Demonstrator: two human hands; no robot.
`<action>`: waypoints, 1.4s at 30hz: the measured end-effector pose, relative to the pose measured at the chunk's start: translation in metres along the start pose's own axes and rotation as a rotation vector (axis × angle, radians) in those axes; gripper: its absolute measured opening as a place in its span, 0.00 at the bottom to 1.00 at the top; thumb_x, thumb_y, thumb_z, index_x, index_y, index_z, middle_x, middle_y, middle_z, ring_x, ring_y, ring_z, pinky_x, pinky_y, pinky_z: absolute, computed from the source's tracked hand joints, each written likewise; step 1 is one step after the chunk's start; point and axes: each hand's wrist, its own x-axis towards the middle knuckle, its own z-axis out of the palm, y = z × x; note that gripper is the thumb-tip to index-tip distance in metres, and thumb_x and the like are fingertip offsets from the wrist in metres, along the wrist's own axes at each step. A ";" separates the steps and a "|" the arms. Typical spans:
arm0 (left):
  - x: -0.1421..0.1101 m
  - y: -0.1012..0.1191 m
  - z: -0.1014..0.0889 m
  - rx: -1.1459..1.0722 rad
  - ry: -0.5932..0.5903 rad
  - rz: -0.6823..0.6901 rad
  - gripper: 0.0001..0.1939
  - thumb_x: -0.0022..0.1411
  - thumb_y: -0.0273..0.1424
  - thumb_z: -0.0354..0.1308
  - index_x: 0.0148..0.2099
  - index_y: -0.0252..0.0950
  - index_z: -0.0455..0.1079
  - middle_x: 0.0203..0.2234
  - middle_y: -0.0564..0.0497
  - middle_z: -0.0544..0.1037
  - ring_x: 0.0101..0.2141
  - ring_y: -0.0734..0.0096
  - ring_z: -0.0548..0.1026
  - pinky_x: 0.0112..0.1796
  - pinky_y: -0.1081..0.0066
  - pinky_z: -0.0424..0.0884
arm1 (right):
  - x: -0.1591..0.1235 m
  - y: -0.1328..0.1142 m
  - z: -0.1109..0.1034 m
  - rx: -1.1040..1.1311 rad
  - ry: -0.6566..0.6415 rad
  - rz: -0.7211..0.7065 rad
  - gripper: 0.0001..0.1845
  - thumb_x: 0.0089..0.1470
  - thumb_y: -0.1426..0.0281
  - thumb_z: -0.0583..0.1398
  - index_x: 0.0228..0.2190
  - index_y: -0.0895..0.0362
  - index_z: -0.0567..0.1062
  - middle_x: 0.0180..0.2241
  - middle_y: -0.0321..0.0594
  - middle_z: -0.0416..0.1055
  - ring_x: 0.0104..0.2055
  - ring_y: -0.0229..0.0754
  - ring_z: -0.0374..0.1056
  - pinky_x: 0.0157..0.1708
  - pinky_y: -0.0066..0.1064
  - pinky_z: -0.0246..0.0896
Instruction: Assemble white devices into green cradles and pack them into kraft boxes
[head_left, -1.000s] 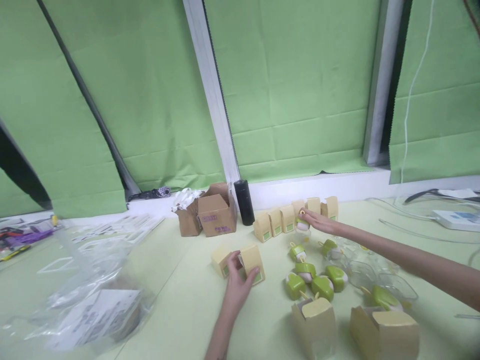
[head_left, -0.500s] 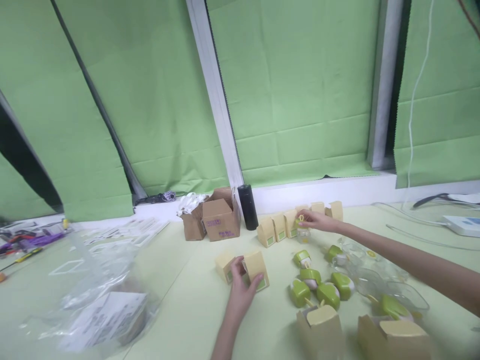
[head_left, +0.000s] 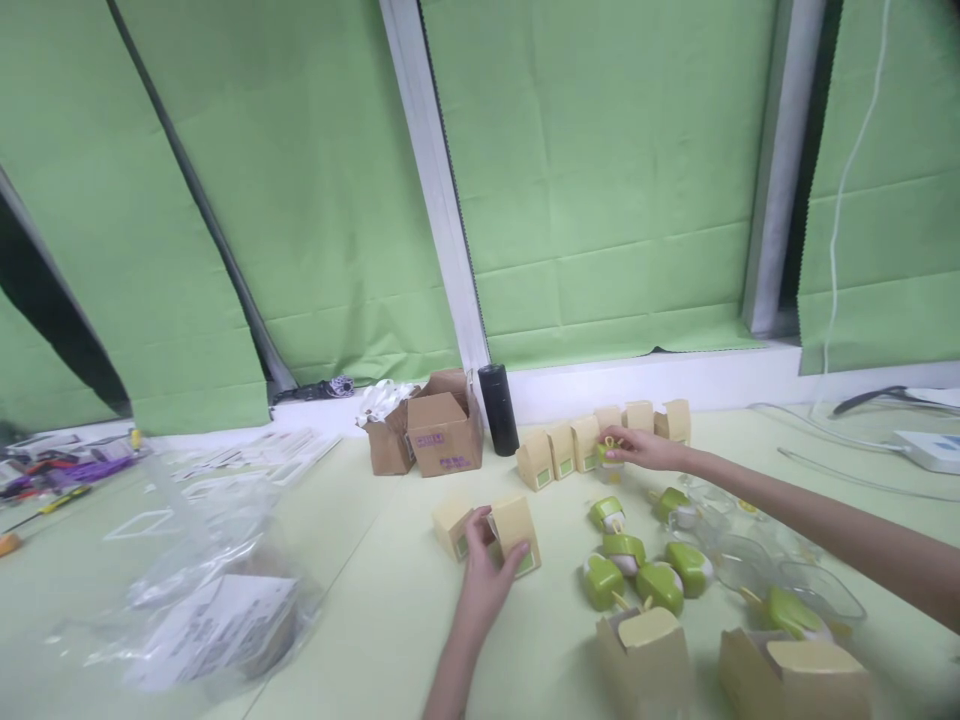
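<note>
My left hand [head_left: 489, 572] grips a small tan paper box [head_left: 516, 530] with a green label, thumb on one side and fingers on the other. Right beside it, partly behind my fingers, another tan box [head_left: 451, 525] rests on the table. My right hand [head_left: 643, 449] reaches far forward, its fingers closed on a small green plastic piece [head_left: 608, 455] with a yellow loop on top and a clear lower part. That piece is close in front of a row of tan boxes [head_left: 562, 452]. Several green and white pieces [head_left: 660, 587] lie loose between my arms.
Clear plastic covers [head_left: 750, 560] lie under and beside my right forearm. Two open tan boxes [head_left: 646, 655] stand at the near edge. Cardboard cartons [head_left: 446, 435] and a black bottle [head_left: 498, 410] stand at the back. A clear plastic bag [head_left: 225, 600] spreads over the left side.
The view has shifted slightly. My right hand, with the green piece, sits a little lower and farther right. My left hand keeps its hold on the box.
</note>
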 end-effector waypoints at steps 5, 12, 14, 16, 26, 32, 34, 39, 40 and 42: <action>0.000 -0.001 0.000 -0.005 -0.010 0.007 0.31 0.52 0.40 0.59 0.53 0.39 0.48 0.48 0.41 0.67 0.47 0.59 0.70 0.50 0.57 0.62 | 0.001 -0.006 0.000 -0.003 0.000 -0.013 0.15 0.60 0.65 0.56 0.47 0.57 0.69 0.47 0.43 0.68 0.43 0.43 0.68 0.42 0.41 0.66; -0.001 -0.002 -0.002 -0.003 -0.014 0.010 0.30 0.53 0.40 0.59 0.53 0.40 0.49 0.48 0.41 0.67 0.48 0.57 0.70 0.50 0.56 0.62 | 0.006 -0.002 0.001 -0.038 -0.022 -0.021 0.15 0.60 0.65 0.57 0.47 0.58 0.69 0.47 0.43 0.68 0.44 0.44 0.68 0.43 0.42 0.66; -0.001 -0.002 -0.003 -0.004 -0.019 0.007 0.31 0.52 0.40 0.60 0.53 0.40 0.49 0.48 0.41 0.68 0.48 0.57 0.70 0.50 0.57 0.63 | 0.006 0.001 0.004 -0.044 -0.026 -0.019 0.15 0.60 0.65 0.57 0.47 0.58 0.69 0.47 0.43 0.68 0.44 0.44 0.68 0.42 0.42 0.66; -0.001 -0.002 -0.003 -0.003 -0.019 0.004 0.31 0.52 0.40 0.60 0.53 0.39 0.49 0.48 0.41 0.68 0.48 0.58 0.70 0.50 0.57 0.63 | 0.006 0.002 0.005 -0.049 -0.015 -0.011 0.15 0.60 0.65 0.57 0.47 0.58 0.69 0.47 0.42 0.68 0.43 0.43 0.68 0.42 0.41 0.66; 0.000 0.001 -0.002 0.001 -0.023 -0.001 0.31 0.52 0.41 0.59 0.53 0.39 0.49 0.46 0.42 0.69 0.47 0.58 0.70 0.49 0.57 0.63 | 0.006 -0.002 0.005 -0.065 0.069 0.048 0.14 0.60 0.64 0.56 0.46 0.58 0.69 0.45 0.42 0.69 0.41 0.42 0.69 0.40 0.40 0.67; 0.000 0.002 -0.002 -0.002 -0.014 -0.014 0.32 0.51 0.42 0.60 0.53 0.39 0.49 0.47 0.43 0.69 0.46 0.59 0.71 0.49 0.58 0.64 | 0.000 0.001 0.010 -0.040 0.046 0.046 0.14 0.60 0.65 0.57 0.46 0.58 0.69 0.45 0.42 0.69 0.42 0.43 0.69 0.41 0.40 0.67; 0.000 0.004 -0.001 -0.004 -0.012 -0.014 0.31 0.51 0.42 0.59 0.53 0.39 0.49 0.47 0.42 0.69 0.47 0.59 0.71 0.49 0.58 0.64 | -0.001 0.001 0.010 -0.022 0.039 0.039 0.14 0.60 0.65 0.57 0.46 0.58 0.69 0.46 0.42 0.69 0.43 0.43 0.68 0.42 0.41 0.66; -0.001 0.005 -0.001 -0.012 0.007 -0.012 0.31 0.51 0.41 0.60 0.52 0.40 0.50 0.46 0.44 0.69 0.47 0.58 0.71 0.49 0.57 0.64 | -0.002 0.001 0.008 0.040 0.036 0.033 0.15 0.60 0.65 0.57 0.47 0.58 0.69 0.47 0.43 0.68 0.44 0.44 0.68 0.42 0.42 0.66; -0.001 0.005 -0.001 -0.014 0.010 -0.011 0.31 0.51 0.41 0.60 0.52 0.40 0.50 0.46 0.44 0.69 0.47 0.58 0.71 0.49 0.57 0.64 | -0.003 0.001 0.008 0.053 0.037 0.039 0.15 0.60 0.65 0.57 0.47 0.58 0.68 0.47 0.43 0.68 0.43 0.43 0.68 0.41 0.41 0.67; -0.001 0.004 -0.001 -0.017 0.011 -0.008 0.31 0.51 0.41 0.60 0.52 0.40 0.50 0.47 0.43 0.69 0.46 0.58 0.71 0.49 0.56 0.64 | -0.004 0.001 0.007 0.075 0.035 0.057 0.15 0.60 0.65 0.56 0.47 0.58 0.68 0.46 0.42 0.68 0.41 0.42 0.69 0.39 0.39 0.68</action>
